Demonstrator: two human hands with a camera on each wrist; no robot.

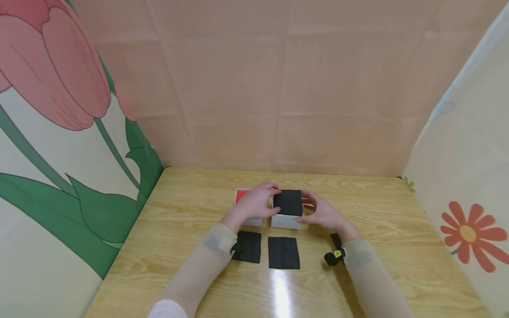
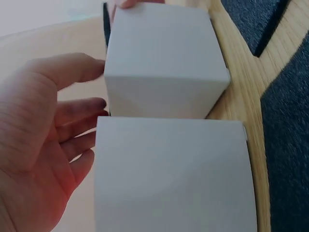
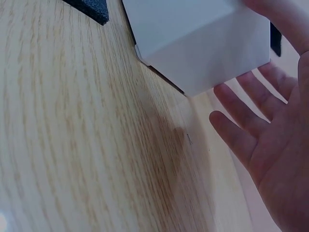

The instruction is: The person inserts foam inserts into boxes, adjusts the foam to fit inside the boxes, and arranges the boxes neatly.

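A white box [image 1: 284,221] stands on the table with a square black pad [image 1: 288,203] over its top. My left hand [image 1: 260,203] reaches across from the left, thumb and fingertips spread along the pad's left edge. In the left wrist view its thumb [image 2: 79,70] touches the box's top edge. From the right, my right hand [image 1: 324,214] holds the same box, its thumb at the near right corner and its fingers round the far side. In the right wrist view those fingers [image 3: 246,111] reach the box's rear edge.
A second white box [image 2: 174,174] with a red top [image 1: 241,194] stands just left, partly under my left forearm. Two square black pads lie in front, one left [image 1: 250,247] and one right [image 1: 283,252]. A pink cloth wall [image 1: 278,110] rises behind the wooden table [image 1: 191,194].
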